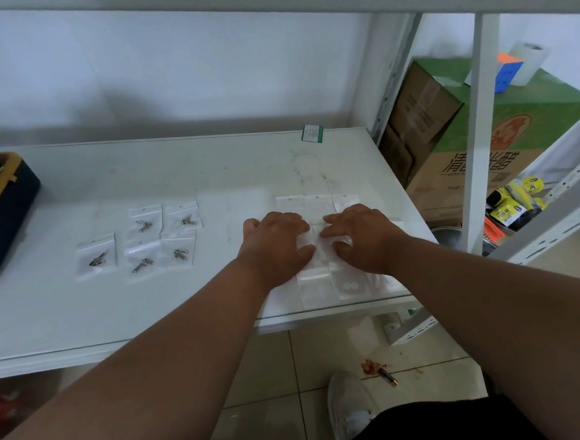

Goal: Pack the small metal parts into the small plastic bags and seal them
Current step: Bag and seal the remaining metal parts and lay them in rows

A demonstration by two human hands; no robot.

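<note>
Five filled bags: small clear plastic bags (161, 238) with small metal parts (144, 226) lie left on the white bench (65, 311).
Empty bags: clear plastic bags (320, 283) spread under my hands.
Left hand (276, 244): flat, fingers pressing them.
Right hand (362, 237): flat, pressing too.

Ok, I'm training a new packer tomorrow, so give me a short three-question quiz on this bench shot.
1. How many filled bags lie left of the hands?
2. True or false: the left hand holds a metal part up in the air.
3. What do both hands rest on? A) the dark case B) the empty bags C) the green box

Key: 1. Five, each with metal parts inside. 2. False; it lies on the bags, as does the right hand. 3. B.
</note>
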